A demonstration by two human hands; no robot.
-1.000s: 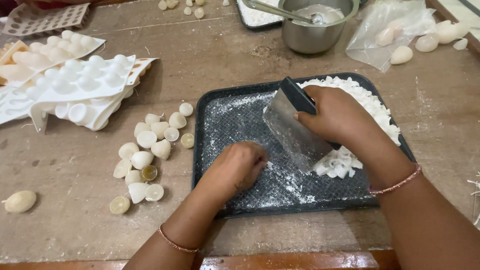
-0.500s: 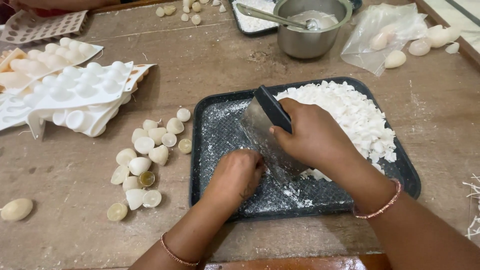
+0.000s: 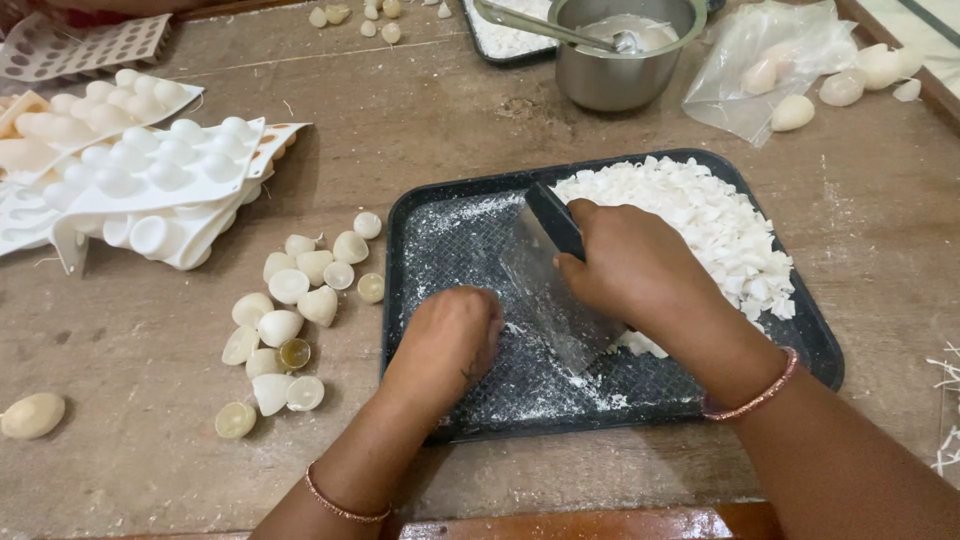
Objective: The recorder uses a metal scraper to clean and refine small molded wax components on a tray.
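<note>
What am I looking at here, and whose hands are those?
These are one person's two bare hands, seen from a camera worn on that person's head, so you look down as they do. There is no machine.

The right hand has its grip on a flat metal scraper with a dark handle, its blade standing in a black tray. The left hand is curled into a fist and rests inside the tray, on its powdery floor. A heap of white flakes fills the tray's far right side.

The tray sits on a wooden table. To the left lie small pale shell-shaped pieces and white moulds with round bumps. At the back stand a steel bowl with a spoon in it and a clear plastic bag.
</note>
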